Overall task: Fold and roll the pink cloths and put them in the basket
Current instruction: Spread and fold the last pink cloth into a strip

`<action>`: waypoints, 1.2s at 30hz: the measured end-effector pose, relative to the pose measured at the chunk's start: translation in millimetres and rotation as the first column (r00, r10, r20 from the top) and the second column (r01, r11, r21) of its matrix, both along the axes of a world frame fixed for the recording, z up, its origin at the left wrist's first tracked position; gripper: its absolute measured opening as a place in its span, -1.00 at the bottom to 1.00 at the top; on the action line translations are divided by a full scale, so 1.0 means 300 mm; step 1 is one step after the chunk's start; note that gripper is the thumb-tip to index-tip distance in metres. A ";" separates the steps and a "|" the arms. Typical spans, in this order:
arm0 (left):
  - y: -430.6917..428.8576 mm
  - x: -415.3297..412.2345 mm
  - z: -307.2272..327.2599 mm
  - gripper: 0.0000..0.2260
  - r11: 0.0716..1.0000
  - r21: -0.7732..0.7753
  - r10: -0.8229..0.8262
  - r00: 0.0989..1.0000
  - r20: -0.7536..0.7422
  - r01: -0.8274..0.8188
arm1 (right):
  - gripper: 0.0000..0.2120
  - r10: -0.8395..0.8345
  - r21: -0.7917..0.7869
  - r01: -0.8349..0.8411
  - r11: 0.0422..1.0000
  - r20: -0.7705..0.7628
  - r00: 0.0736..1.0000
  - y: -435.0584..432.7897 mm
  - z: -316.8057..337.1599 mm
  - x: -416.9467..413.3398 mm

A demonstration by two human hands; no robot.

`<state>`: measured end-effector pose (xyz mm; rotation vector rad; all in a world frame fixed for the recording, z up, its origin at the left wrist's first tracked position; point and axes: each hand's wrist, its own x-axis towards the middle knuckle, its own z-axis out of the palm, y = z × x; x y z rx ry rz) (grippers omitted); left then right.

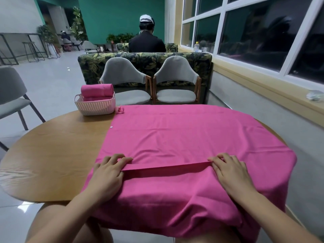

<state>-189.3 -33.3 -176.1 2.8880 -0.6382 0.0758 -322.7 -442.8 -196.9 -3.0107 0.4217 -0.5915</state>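
We see two hands at work, both on the one pink cloth (pixel 184 137) spread over the right part of the wooden tabletop (pixel 57 146). The left hand (pixel 108 170) has its fingers curled over a raised fold in the cloth, thumb tucked under the fold, so it pinches the fabric. The right hand (pixel 229 170) does the same at the other end of the fold, fingers bent over the ridge. Between them the fold runs as a straight narrow band across the cloth. The near edge of the cloth hangs over the tabletop edge towards the person's lap.

One basket (pixel 94 106), pale and lattice-walled, stands at the far left of the tabletop, just beside the cloth's far corner. In it we count two rolled cloths: the upper roll (pixel 97 89) lies above the rim, and the lower roll (pixel 93 99) shows beneath it. One small pink scrap (pixel 120 109) lies between basket and cloth.

Two grey chairs (pixel 122 79) face us across the tabletop, and a third stands at the left.
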 end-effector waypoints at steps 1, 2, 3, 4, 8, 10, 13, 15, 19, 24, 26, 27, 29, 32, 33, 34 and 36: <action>0.008 -0.016 -0.001 -0.37 1.000 -0.008 0.000 1.000 -0.001 0.000 | -0.63 0.005 0.000 -0.005 1.000 0.005 1.000 0.007 0.001 -0.023; 0.016 -0.031 -0.003 -0.36 1.000 -0.015 0.000 1.000 0.000 0.000 | -0.59 0.010 -0.002 -0.010 1.000 0.010 1.000 0.015 0.002 -0.047; 0.024 -0.045 -0.006 -0.36 1.000 -0.020 -0.003 1.000 0.004 0.003 | -0.57 0.017 -0.005 -0.017 1.000 0.010 1.000 0.023 0.004 -0.071; 0.032 -0.059 -0.009 -0.35 1.000 -0.022 -0.008 1.000 0.007 0.008 | -0.57 0.024 -0.009 -0.024 1.000 0.003 1.000 0.030 0.007 -0.096; 0.065 -0.101 0.000 -0.31 0.999 -0.016 -0.038 0.999 -0.007 0.037 | -0.63 0.042 0.002 -0.042 0.999 -0.042 0.998 0.035 0.028 -0.169; 0.071 -0.099 0.024 -0.36 0.999 -0.013 -0.048 0.998 -0.035 0.048 | -0.70 0.067 0.042 -0.064 0.997 -0.073 0.995 0.033 0.054 -0.171; 0.051 -0.063 0.073 -0.42 0.998 -0.028 -0.059 0.997 -0.043 0.058 | -0.71 0.102 0.095 -0.100 0.990 -0.025 0.994 0.033 0.112 -0.120; 0.028 -0.018 0.102 -0.41 0.996 -0.069 -0.052 0.997 -0.057 0.048 | -0.69 0.090 0.114 -0.094 0.989 0.035 0.995 0.027 0.153 -0.058; -0.009 0.080 0.166 -0.43 0.983 -0.177 -0.062 0.995 -0.075 0.048 | -0.68 0.088 0.206 -0.130 0.970 0.201 0.976 0.022 0.237 0.066; 0.006 0.175 0.298 -0.64 0.867 -0.495 -0.066 0.998 -0.007 0.054 | -0.82 0.090 0.252 -0.210 0.945 0.417 0.904 0.035 0.401 0.134; 0.004 0.215 0.355 -0.72 0.819 -0.570 -0.025 0.997 0.069 0.060 | -0.81 0.089 0.255 -0.228 0.940 0.460 0.883 0.037 0.470 0.158; 0.002 0.239 0.386 -0.74 0.814 -0.579 0.009 0.995 0.101 0.051 | -0.80 0.089 0.260 -0.235 0.937 0.472 0.877 0.036 0.501 0.178; -0.008 0.293 0.444 -0.83 0.829 -0.558 0.089 0.984 0.153 0.012 | -0.79 0.081 0.254 -0.229 0.940 0.483 0.872 0.021 0.550 0.232; -0.029 0.386 0.513 -0.87 0.853 -0.522 0.143 0.961 0.238 0.003 | -0.74 0.068 0.218 -0.196 0.956 0.485 0.872 -0.018 0.608 0.337; -0.042 0.422 0.526 -0.86 0.853 -0.522 0.163 0.956 0.245 -0.011 | -0.72 0.059 0.199 -0.173 0.964 0.477 0.877 -0.035 0.622 0.377; -0.060 0.454 0.537 -0.85 0.861 -0.507 0.186 0.947 0.261 -0.029 | -0.71 0.047 0.177 -0.146 0.973 0.469 0.882 -0.050 0.632 0.416; -0.100 0.524 0.546 -0.82 0.878 -0.473 0.226 0.933 0.280 -0.071 | -0.70 0.039 0.099 -0.093 0.991 0.446 0.894 -0.082 0.635 0.494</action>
